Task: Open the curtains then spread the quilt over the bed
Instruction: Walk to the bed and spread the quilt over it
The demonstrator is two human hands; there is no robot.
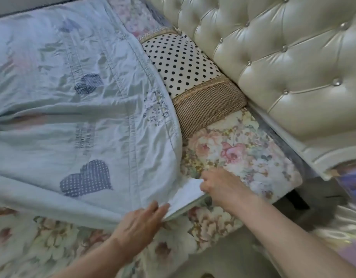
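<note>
Down at the near corner of the bed (223, 219), the quilt (72, 101) lies spread over most of the mattress, its right edge curving from the top of the view down toward my hands. Right of that edge a strip of floral sheet (243, 153) lies bare, running to the tufted headboard (283, 57). A polka-dot pillow (179, 61) sits in that strip against the headboard, its left side tucked under the quilt. Along the near edge of the bed more sheet shows below the quilt's hem.

The quilt's corner is turned back, showing its white underside (185, 195), and it lies between my two hands. My left hand (141, 223) rests flat on the hem, its fingers (159, 209) straight and close together, tips touching the fold. My right hand (219, 183) is at the top of the turned corner, fingers curled onto the white cloth; whether they pinch it I cannot tell, since the knuckles hide the tips.

The quilt's far and left sides run out of view. Beyond the bed's corner, at right, the floor is dark and hard to make out.
</note>
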